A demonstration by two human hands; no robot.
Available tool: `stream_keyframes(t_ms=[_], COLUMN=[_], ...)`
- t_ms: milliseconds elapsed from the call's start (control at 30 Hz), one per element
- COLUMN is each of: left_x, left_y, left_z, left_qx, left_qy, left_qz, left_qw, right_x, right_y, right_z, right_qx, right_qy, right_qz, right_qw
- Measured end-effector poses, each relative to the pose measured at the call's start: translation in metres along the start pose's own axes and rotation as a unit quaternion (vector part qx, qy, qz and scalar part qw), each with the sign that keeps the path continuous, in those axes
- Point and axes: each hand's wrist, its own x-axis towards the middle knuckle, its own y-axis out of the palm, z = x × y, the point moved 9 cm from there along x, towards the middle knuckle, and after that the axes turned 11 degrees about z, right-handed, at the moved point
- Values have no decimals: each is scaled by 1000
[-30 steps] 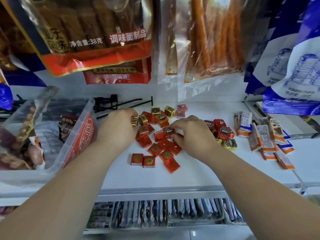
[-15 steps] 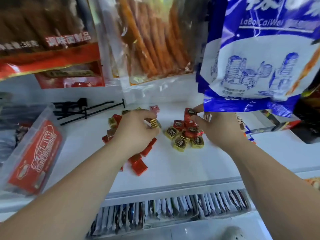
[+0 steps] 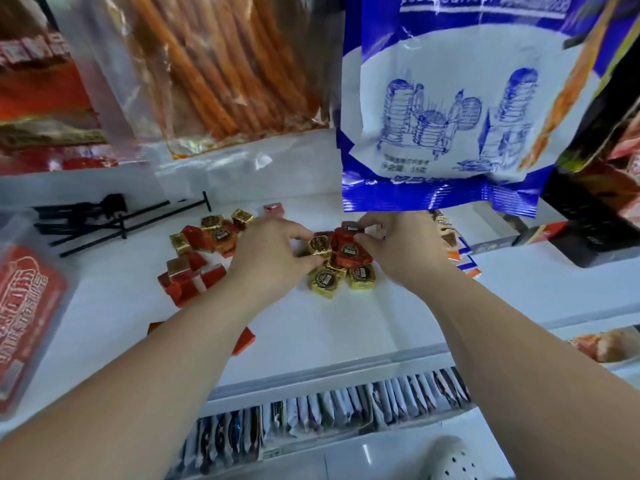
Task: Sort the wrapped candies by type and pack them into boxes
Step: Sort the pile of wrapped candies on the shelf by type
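On the white shelf [image 3: 346, 327] lie two heaps of wrapped candies. The right heap [image 3: 341, 268] mixes gold and red foil pieces with dark round labels. My left hand [image 3: 273, 258] pinches a gold candy [image 3: 320, 245] at that heap's left side. My right hand [image 3: 401, 242] pinches a red candy [image 3: 351, 227] at the heap's top right. The left heap [image 3: 199, 258] holds red squares and a few gold pieces, partly hidden by my left forearm. One pink candy [image 3: 274, 209] lies apart at the back.
A clear box with a red label [image 3: 24, 306] stands at the left edge. Black hooks [image 3: 104, 216] lie at the back left. Hanging snack bags, orange sticks [image 3: 214, 71] and a blue-white bag [image 3: 446, 109], crowd overhead. Flat wrapped bars [image 3: 457, 251] lie right of my right hand. Packets [image 3: 329, 410] fill the lower shelf.
My view swung to the right, so the box slid to the left edge. Both hands moved from the red heap to the right heap, the left one carrying a gold candy there.
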Motion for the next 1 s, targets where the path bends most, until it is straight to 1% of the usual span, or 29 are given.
stream_keyframes(t_ms=[67, 167, 267, 333, 433, 500, 567, 633, 700, 767, 900, 1000], left_x=[-3, -8, -15, -23, -31, -32, -33, -33, -33, -32, -29, -26], left_y=[1, -6, -34, -60, -93, -106, -109, -107, -106, -105, -102, -103], left_z=[1, 8, 18, 30, 67, 97, 119, 130, 132, 135, 142, 141], left_qx=[25, 21, 30, 42, 86, 94, 71, 53, 53, 50, -26, -16], left_qy=[9, 17, 29, 24, -34, -86, -131, -155, -162, -149, -115, -96], left_qz=[15, 23, -25, -78, -139, -143, -128, -110, -94, -90, -88, -93], left_qw=[1000, 999, 999, 996, 986, 981, 981, 980, 981, 984, 989, 991], right_x=[2, -1, -9, -14, -13, -10, -5, 2, 11, 21, 32, 31], right_y=[4, 3, -7, -6, 17, 34, 48, 61, 70, 76, 93, 94], right_z=[-2, -1, 16, 39, 84, 115, 140, 156, 167, 175, 177, 177], right_qx=[3, 30, 44, 42, 27, 0, -9, -23, -39, -48, -64, -64], right_qy=[-7, -24, -52, -86, -144, -183, -204, -203, -186, -167, -142, -150], right_qz=[26, 21, -39, -54, -11, 15, 29, 32, 25, 23, 38, 27], right_qw=[1000, 999, 997, 994, 989, 983, 978, 978, 981, 985, 987, 986])
